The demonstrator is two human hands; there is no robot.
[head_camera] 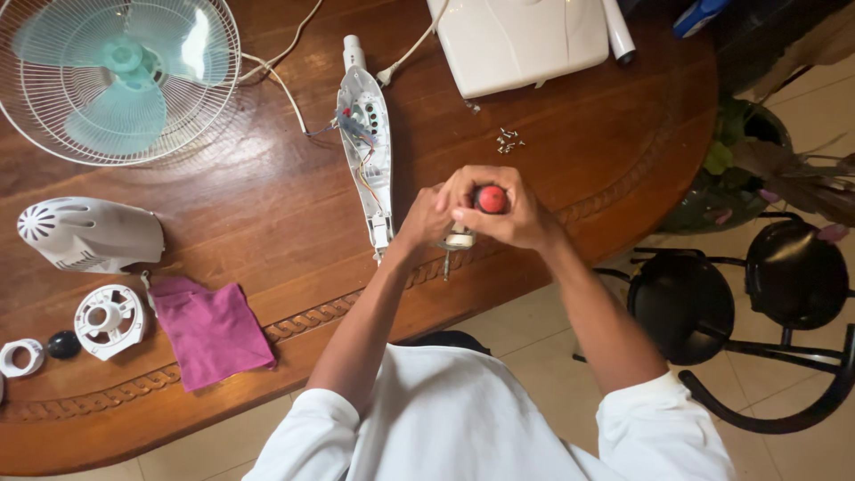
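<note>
Right hand [503,214] wrapped over a red-handled screwdriver [491,199], fingers [472,216] closed around the handle, its red butt showing between knuckles and thumb. Left hand [426,218] pressed against the right from the side, fingers curled onto a small cream-coloured part [459,238] just beneath the handle; a thin metal pin hanging below that part, over the edge of the wooden surface [232,223]. Just left of the hands, an opened white fan housing [370,151] with exposed wires. Near and beyond the hands, loose screws [508,141]. Farther left, fan grille with blades [116,76], white motor cover [89,233], pink cloth [212,330].
</note>
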